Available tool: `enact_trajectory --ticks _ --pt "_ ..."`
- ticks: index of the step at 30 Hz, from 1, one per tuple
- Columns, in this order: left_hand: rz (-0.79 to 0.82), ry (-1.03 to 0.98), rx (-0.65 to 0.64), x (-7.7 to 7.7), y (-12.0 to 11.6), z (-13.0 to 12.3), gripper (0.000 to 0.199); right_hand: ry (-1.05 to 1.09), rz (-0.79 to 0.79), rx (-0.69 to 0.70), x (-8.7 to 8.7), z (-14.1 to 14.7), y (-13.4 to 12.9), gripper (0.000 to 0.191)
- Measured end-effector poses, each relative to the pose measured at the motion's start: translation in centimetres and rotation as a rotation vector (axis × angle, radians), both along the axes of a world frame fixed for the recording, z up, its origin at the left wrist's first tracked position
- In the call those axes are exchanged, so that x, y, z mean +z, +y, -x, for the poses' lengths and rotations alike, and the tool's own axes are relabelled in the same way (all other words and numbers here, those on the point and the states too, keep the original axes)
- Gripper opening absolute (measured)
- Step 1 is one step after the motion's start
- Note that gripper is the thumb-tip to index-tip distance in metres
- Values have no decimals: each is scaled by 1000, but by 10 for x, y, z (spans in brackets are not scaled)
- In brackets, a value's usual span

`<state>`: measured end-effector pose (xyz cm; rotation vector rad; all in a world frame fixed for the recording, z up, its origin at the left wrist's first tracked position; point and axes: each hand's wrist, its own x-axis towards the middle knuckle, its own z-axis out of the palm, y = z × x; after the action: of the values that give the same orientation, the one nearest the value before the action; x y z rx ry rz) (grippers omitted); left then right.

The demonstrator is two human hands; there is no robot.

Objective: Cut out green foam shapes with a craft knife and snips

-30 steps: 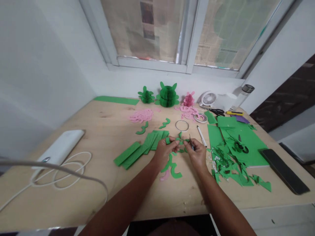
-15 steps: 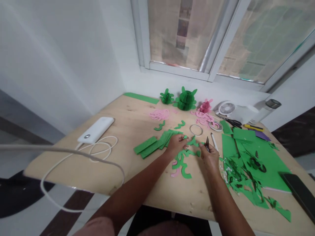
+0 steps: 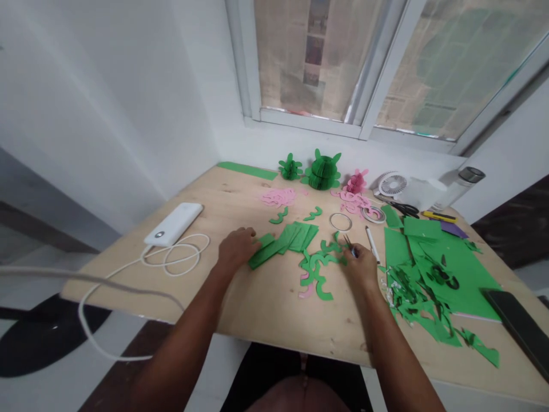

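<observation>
My left hand is closed at the left end of a row of folded green paper strips, its fingers on the nearest strip. Part of that strip is hidden under the fingers. In my right hand is a small pair of scissors, the dark blades pointing up and away from me. Wavy green paper cutouts lie in a loose pile between my hands, with a pink cutout partly under them.
Behind stand green and pink paper figures. Pink cutouts, a tape ring and a white pen lie nearer. Green scraps and a phone are right; a power bank with cable is left.
My left hand has moved left, from the cutouts to the strips. The green cutout that was between both hands now lies by the pile. My right hand keeps the scissors and has shifted slightly.
</observation>
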<state>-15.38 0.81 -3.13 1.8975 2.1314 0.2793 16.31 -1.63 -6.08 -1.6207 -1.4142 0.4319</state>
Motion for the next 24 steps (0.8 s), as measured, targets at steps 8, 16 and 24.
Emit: enact_trajectory --ticks 8,16,24 --pt "3 11 -66 -9 -2 9 19 -11 -47 -125 0 -3 1 49" --pt "-48 -232 52 -4 -12 10 6 133 -118 -7 -1 6 0 37" --pt "-312 -804 173 13 -23 -19 19 310 -101 107 2 14 -1 38"
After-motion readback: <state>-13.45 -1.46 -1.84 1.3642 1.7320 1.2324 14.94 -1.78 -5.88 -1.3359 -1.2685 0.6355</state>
